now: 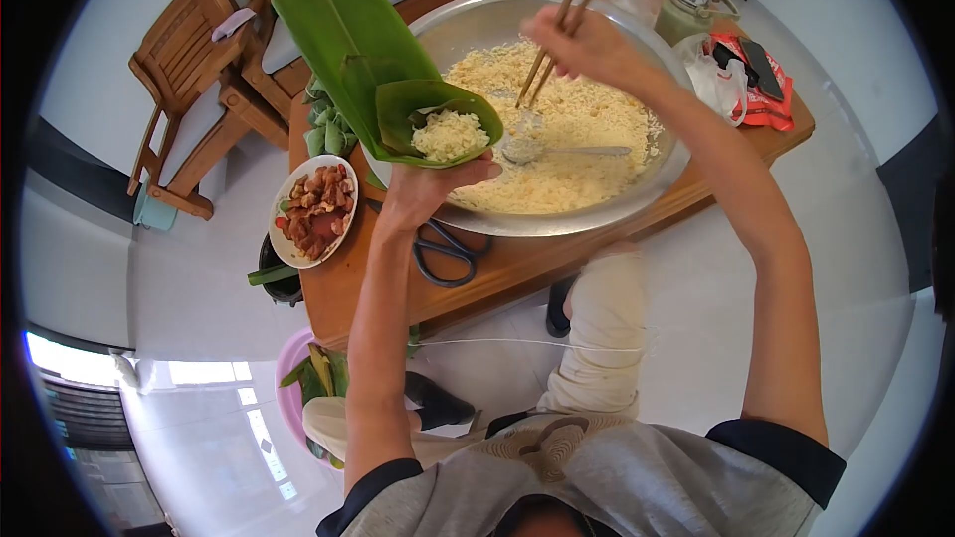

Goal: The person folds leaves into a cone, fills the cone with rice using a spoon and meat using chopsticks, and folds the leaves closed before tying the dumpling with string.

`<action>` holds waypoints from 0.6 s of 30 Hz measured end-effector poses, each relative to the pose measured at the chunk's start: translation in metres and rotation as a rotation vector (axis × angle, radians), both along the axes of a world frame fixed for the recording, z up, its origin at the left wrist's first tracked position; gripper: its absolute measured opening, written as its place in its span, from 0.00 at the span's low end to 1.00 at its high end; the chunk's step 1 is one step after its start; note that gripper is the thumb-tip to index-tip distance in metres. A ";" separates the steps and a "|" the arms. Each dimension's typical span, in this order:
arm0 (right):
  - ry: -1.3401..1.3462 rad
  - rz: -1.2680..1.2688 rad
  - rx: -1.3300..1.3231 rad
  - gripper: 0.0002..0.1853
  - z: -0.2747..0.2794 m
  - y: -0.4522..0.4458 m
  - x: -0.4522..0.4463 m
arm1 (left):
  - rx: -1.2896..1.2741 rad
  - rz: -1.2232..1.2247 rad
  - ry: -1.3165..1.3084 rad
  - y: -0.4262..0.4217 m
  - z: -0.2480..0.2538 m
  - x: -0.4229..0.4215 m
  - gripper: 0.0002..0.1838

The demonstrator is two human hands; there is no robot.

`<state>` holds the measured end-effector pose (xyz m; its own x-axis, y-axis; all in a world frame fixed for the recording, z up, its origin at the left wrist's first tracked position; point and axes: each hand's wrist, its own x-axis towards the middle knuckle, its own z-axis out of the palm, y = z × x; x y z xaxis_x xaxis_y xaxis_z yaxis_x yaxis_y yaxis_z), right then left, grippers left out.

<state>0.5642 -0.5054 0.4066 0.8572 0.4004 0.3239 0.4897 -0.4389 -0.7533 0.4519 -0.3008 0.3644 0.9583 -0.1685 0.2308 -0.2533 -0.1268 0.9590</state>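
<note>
One shiny metal basin [557, 228] of grainy rice [587, 119] and a plate [294, 258] of glossy meat [330, 185] share the wooden tabletop [348, 298]; over the basin's left rim, the left grip [423, 191] cups a rice-filled leaf cone [394, 127]; the right grip [585, 46] clasps chopsticks [543, 55].

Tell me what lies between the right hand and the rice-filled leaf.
In the head view, chopsticks slant down from the right hand; between it and the rice-filled leaf, loose rice also shows.

Passage is open above the near-right rice [597, 184] and spoon handle [592, 150], while the basin rim [557, 227], scissors [460, 252] and plate [283, 249] obstruct low movement across the worktop [353, 278].
</note>
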 end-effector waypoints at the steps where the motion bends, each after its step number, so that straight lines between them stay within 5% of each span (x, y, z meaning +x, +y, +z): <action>1: -0.045 0.004 0.046 0.22 0.019 -0.011 -0.010 | -0.038 -0.010 0.002 -0.002 0.003 -0.002 0.11; 6: -0.242 0.079 0.310 0.22 0.077 -0.042 -0.053 | -0.074 -0.027 -0.029 -0.003 0.003 -0.001 0.11; 8: 0.002 0.295 0.486 0.23 0.085 -0.047 -0.062 | -0.120 -0.019 -0.050 -0.001 -0.002 0.003 0.12; 18: -0.067 0.228 0.381 0.22 0.057 -0.021 -0.065 | 0.014 -0.012 0.035 -0.002 -0.005 0.004 0.17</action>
<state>0.4992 -0.5261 0.4631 0.7329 0.4179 0.5369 0.5952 -0.0117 -0.8035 0.4554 -0.3028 0.3591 0.9635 -0.1834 0.1950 -0.2215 -0.1369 0.9655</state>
